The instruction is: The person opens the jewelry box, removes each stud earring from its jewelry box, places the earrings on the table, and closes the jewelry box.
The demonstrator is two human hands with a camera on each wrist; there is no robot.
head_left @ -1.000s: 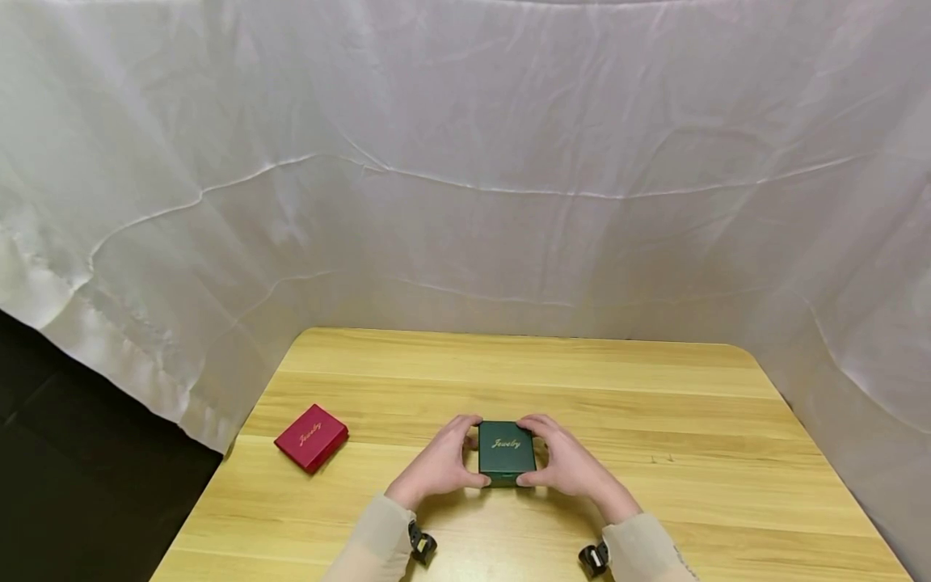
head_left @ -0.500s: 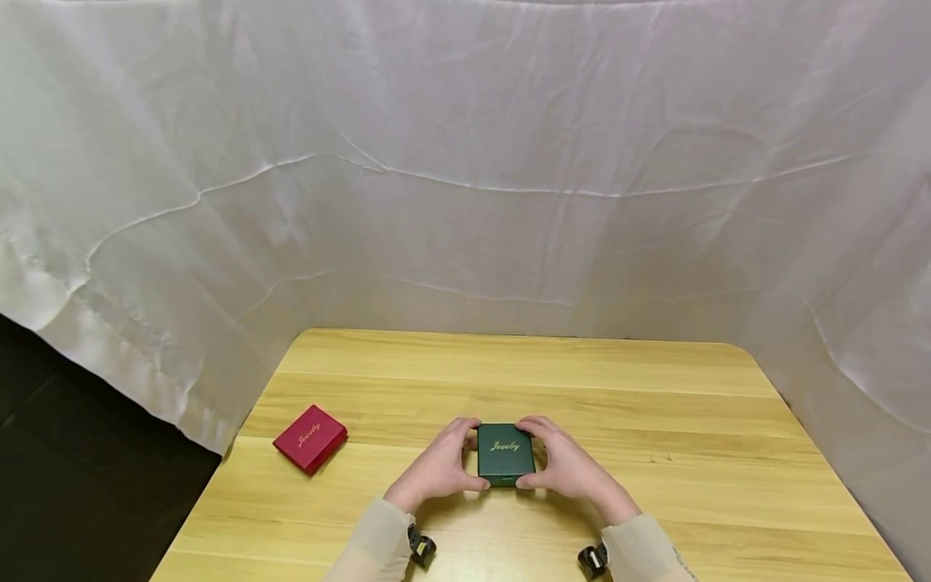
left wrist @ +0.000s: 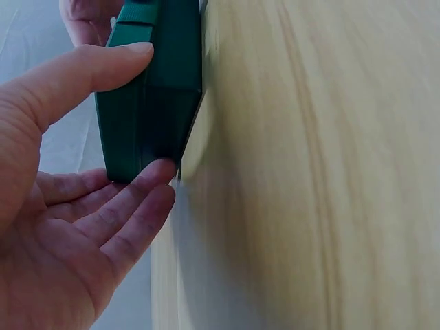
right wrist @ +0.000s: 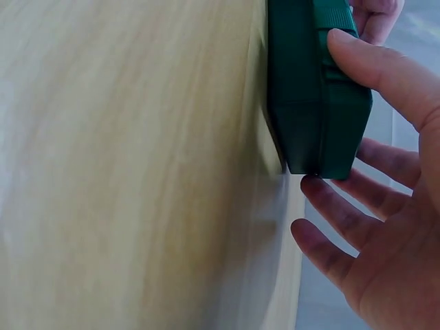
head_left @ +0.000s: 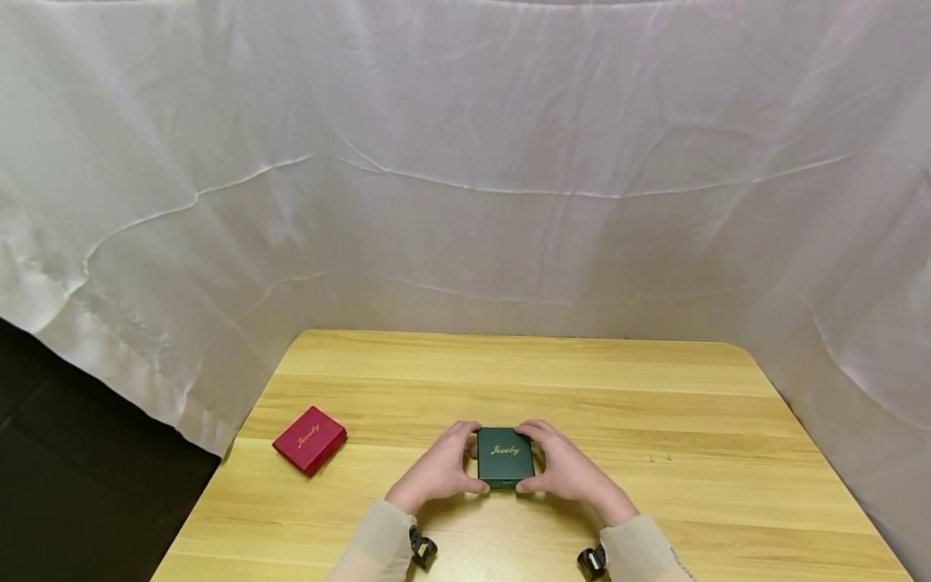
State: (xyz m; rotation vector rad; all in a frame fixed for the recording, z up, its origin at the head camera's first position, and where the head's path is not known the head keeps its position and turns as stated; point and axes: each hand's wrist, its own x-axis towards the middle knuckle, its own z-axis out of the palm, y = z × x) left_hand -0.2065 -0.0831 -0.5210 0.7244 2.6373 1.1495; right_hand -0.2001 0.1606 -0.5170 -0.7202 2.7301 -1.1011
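Observation:
A square dark green jewelry box (head_left: 505, 459), lid down and lettered "Jewelry" in gold, is between my two hands at the near middle of the table. My left hand (head_left: 447, 465) grips its left side, with the thumb (left wrist: 113, 65) on the front face and fingers at the side and far corner. Mirroring it, my right hand (head_left: 563, 465) grips the right side, its thumb (right wrist: 375, 65) beside the ribbed front tab (right wrist: 335, 19). Whether the underside fully touches the table cannot be told. Farther left lies a closed red jewelry box (head_left: 310, 440), turned at an angle, untouched.
The wooden table (head_left: 655, 388) has rounded far corners. A pale hanging cloth (head_left: 465, 242) encloses its back and sides. Dark floor (head_left: 87, 469) shows at the left. Black wrist cameras (head_left: 423, 550) sit below both hands.
The green box's far edge has shifted slightly toward me, and less of its front face shows. Both hands keep their grip. The red box stays on its spot.

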